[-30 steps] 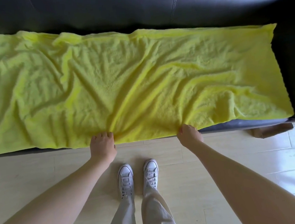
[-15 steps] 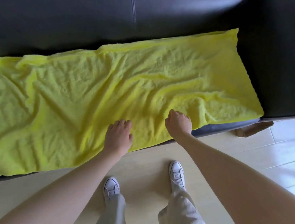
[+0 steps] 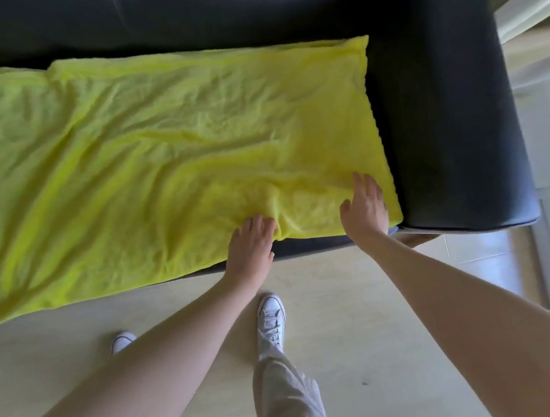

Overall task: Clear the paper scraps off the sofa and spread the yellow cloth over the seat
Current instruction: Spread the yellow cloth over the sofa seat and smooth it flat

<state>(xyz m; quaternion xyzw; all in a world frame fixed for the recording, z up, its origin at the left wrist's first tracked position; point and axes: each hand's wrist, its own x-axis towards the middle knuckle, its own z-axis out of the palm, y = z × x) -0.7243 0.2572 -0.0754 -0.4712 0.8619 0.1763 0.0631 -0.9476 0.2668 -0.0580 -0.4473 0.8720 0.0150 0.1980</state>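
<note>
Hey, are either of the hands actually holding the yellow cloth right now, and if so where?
Neither grips it. The left hand and right hand lie flat on the yellow cloth near its front right corner.

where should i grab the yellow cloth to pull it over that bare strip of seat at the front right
Pinch the yellow cloth at its front right corner hem, coming from the floor side. It stops short of the sofa seat edge there, beside the right hand.

Both bare arms are stretched forward and down, the left hand (image 3: 249,245) laid flat with fingers straight at the front edge of the seat, and the right hand (image 3: 366,206) laid open, fingers extended and thumb spread, near the seat's front right corner.
</note>
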